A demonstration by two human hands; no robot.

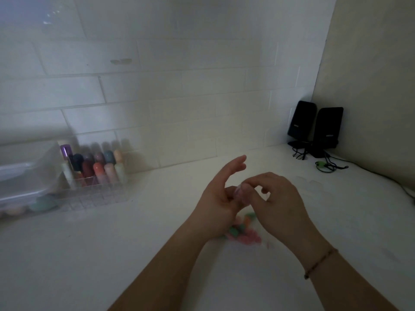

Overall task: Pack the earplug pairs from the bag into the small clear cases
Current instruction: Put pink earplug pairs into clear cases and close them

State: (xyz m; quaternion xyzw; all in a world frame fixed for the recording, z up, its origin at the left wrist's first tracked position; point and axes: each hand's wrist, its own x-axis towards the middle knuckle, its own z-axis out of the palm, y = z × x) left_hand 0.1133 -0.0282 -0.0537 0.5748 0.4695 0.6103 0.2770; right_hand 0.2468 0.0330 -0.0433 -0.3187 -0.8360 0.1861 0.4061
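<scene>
- Clear small case (240,194), blurred, long axis roughly upright, pinched between left hand (219,198) and right hand (278,203).
- Colourful earplugs (241,230) lie on white desk (112,254) beneath.

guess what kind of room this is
Probably a home desk or vanity corner: a white counter against a tiled wall, two black speakers with cables, and a clear organizer of small bottles.

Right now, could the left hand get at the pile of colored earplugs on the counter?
Probably yes. The earplugs lie directly beneath the left hand, nothing between them. But that hand seems busy holding a small clear case with the right hand.
</scene>
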